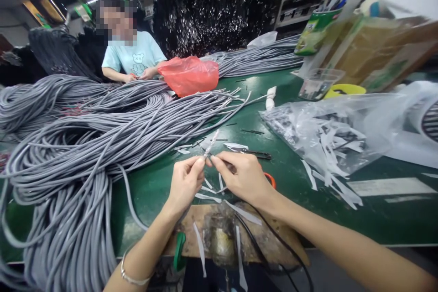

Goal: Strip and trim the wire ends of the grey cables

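My left hand [185, 182] and my right hand [243, 177] meet above the green table [294, 219], both pinched on a thin clear sleeve [210, 144] that slants up and away from my fingertips. A thin black wire [273, 242] runs from under my right hand toward the near edge. Small clear and white strips [208, 197] lie on the table under my hands. An orange-handled tool [271, 179] peeks out behind my right wrist.
A big pile of grey cables [85, 146] fills the left side. A clear bag of sleeves [328, 132] lies right. A red bag [189, 74] sits beyond, near a seated person [132, 57]. A worn wooden board [222, 232] lies at the near edge.
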Demonstrator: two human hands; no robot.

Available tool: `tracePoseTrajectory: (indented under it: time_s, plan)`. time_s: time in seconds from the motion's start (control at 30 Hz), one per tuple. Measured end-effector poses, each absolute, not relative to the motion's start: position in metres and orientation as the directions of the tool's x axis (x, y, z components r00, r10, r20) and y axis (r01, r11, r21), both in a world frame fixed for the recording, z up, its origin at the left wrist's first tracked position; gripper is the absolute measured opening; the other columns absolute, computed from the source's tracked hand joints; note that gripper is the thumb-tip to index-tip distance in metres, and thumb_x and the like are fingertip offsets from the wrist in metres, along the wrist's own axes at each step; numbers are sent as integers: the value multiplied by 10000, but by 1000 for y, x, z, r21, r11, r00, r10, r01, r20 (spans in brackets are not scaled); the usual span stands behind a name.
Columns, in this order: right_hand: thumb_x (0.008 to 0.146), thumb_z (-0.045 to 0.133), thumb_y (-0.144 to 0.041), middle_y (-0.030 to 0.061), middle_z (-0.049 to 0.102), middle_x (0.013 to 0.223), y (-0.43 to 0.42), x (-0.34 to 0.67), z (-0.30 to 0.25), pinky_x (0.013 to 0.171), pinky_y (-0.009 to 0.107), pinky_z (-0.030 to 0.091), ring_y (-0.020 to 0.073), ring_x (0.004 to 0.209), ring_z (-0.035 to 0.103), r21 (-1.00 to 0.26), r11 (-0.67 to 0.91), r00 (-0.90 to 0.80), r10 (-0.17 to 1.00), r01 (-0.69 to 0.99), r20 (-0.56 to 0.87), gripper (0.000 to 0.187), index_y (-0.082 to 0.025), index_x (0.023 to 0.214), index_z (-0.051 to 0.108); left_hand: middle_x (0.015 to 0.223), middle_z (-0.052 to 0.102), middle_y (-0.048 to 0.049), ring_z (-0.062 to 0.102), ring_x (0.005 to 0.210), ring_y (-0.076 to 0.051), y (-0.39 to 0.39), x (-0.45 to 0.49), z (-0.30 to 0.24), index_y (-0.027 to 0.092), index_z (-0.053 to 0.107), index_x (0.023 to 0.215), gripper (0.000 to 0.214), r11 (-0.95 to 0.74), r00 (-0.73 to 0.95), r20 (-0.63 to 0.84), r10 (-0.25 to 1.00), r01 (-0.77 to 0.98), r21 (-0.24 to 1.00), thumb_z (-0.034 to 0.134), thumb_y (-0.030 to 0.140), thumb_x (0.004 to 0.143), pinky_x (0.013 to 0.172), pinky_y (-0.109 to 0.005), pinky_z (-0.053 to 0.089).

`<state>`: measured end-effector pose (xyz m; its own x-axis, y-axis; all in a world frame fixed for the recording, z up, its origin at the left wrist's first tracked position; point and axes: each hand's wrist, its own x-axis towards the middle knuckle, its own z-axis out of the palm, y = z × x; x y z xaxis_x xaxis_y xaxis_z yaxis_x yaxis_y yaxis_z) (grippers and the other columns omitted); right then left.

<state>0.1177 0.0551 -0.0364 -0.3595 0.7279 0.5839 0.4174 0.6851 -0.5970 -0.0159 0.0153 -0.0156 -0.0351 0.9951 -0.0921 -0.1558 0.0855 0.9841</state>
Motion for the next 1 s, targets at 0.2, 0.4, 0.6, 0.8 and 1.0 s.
tracePoseTrajectory:
  time_s: [0.2, 0.4, 0.6, 0.8, 1.0]
  plan:
    - [876, 455, -257, -18, 531, 486, 55, 117, -33, 440, 197, 285, 76, 413, 408, -657, 669, -360, 742, 348, 565, 321, -144, 620, 612, 445, 230, 88, 152, 374, -36, 13, -17, -21, 136, 545, 657, 331, -77, -80, 83, 993, 76, 994, 542, 444, 779, 352, -175, 149]
    - [895, 425, -253, -33, 467, 439, 51, 117, -31, 418, 202, 278, 73, 389, 366, -640, 676, -356, 736, 365, 575, 376, -153, 554, 545, 530, 504, 12, 363, 419, -72, 10, -14, -29, 119, 648, 759, 215, -352, -50, 576, 816, 748, 563, 459, 190, 835, 439, -199, 308]
    - [909, 413, -170, 23, 596, 574, 46, 117, -39, 510, 235, 349, 107, 491, 521, -348, 815, -389, 540, 464, 747, 297, -140, 672, 590, 543, 558, -9, 432, 416, -92, 11, -12, -31, 107, 648, 804, 213, -341, -1, 618, 786, 833, 435, 438, 137, 817, 472, -204, 359]
    - [898, 381, -176, -25, 465, 437, 19, 113, -31, 419, 260, 275, 100, 391, 419, -87, 974, -495, 182, 208, 849, 294, -181, 669, 564, 486, 536, 9, 430, 415, -91, 24, -31, -39, 145, 629, 627, 249, -115, -113, 360, 926, 825, 554, 465, 130, 814, 476, -211, 323]
    - [895, 440, -188, -5, 595, 623, 43, 118, -29, 489, 205, 387, 93, 475, 514, -515, 765, -316, 634, 387, 706, 145, -170, 822, 564, 787, 629, -65, 594, 689, -149, 22, -32, -40, 130, 636, 934, 160, -238, -110, 631, 768, 866, 440, 516, 178, 839, 644, -232, 450]
